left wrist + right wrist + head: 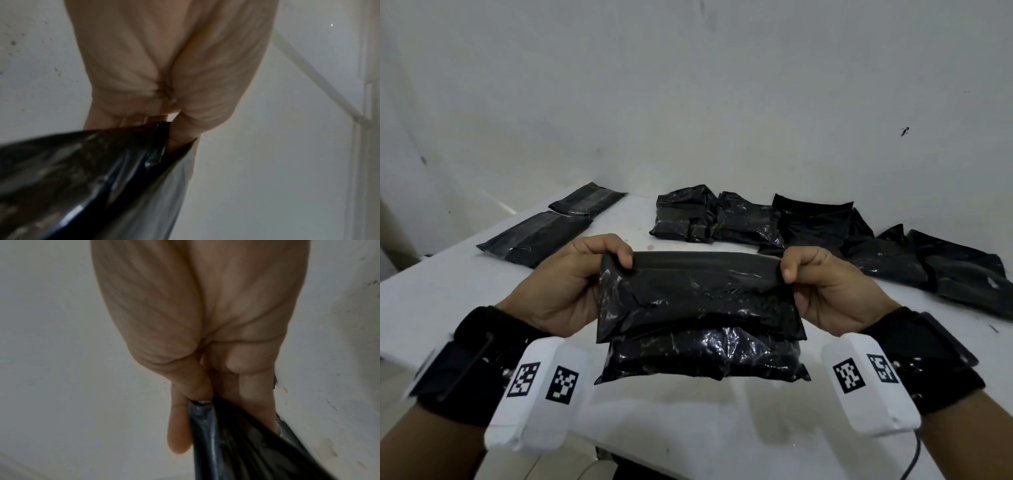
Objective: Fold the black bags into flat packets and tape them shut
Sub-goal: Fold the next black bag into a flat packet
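I hold a glossy black bag (700, 315) upright above the white table (465, 291), its top flap folded over toward me. My left hand (599, 263) pinches the top left corner, thumb in front. My right hand (804, 267) pinches the top right corner the same way. In the left wrist view the black bag (82, 178) runs from my left hand (170, 129) toward the lower left. In the right wrist view the black bag (246, 443) hangs below my right hand (207, 395). The bag's back side and the fingers behind it are hidden.
Two flat black packets (534, 238) (587, 198) lie at the far left of the table. A pile of crumpled black bags (715, 216) sits at the back middle, and more black bags (935, 267) spread to the right. A white wall (688, 102) stands behind.
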`<state>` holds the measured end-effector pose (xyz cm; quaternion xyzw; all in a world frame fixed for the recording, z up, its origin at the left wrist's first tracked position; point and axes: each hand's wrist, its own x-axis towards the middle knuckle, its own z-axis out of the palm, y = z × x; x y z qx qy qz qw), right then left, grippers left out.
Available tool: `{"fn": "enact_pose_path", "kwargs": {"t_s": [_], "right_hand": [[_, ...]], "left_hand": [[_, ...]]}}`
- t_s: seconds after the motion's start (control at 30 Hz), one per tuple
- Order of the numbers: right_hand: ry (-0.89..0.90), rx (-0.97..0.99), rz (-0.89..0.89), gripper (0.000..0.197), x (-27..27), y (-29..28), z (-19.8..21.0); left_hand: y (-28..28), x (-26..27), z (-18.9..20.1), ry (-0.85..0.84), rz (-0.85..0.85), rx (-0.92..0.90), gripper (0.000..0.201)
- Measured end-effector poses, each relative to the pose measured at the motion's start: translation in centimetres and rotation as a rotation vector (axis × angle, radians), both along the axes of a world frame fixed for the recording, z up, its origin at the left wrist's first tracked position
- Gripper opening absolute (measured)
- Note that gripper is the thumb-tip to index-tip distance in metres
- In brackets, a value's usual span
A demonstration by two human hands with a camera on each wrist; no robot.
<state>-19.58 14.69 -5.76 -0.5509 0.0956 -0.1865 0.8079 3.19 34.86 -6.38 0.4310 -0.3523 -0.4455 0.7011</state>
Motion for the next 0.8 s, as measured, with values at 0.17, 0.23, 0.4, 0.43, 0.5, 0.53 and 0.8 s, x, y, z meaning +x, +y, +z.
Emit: {"fn": "enact_pose_path", "kwargs": {"t_s": [0.17,0.23,0.4,0.43,0.5,0.53,0.8], "right_hand": [[0.037,0.096,0.007,0.032,0.8,-0.3,-1.5],[0.041,0.133,0.02,0.026,1.4,-0.2,-2.0],[0.126,0.311,0.003,0.041,3.2,-0.6,-2.5],[0.177,0.338,-0.008,0.041,3.7,-0.4,-2.3],[0.316,0.324,-0.033,0.044,4.7,0.3,-2.4],[0.388,0.29,-0.061,0.046,5.2,0.7,-2.7],[0.661,0.185,-0.142,0.015,7.4,2.8,-5.9]], "left_hand": [[-0.2,0.7,-0.4,-0.052,0.048,0.028,0.023],[-0.4,0.9,-0.2,-0.095,0.097,0.045,0.017],[-0.5,3.3,-0.9,-0.083,0.187,0.099,0.027],[-0.6,3.8,-1.2,-0.077,0.195,0.119,0.03],[-0.6,4.3,-2.1,-0.06,0.209,0.165,0.046],[-0.7,4.5,-2.6,-0.049,0.209,0.184,0.054],[-0.3,5.8,-6.7,0.0,0.184,0.305,0.06]]}}
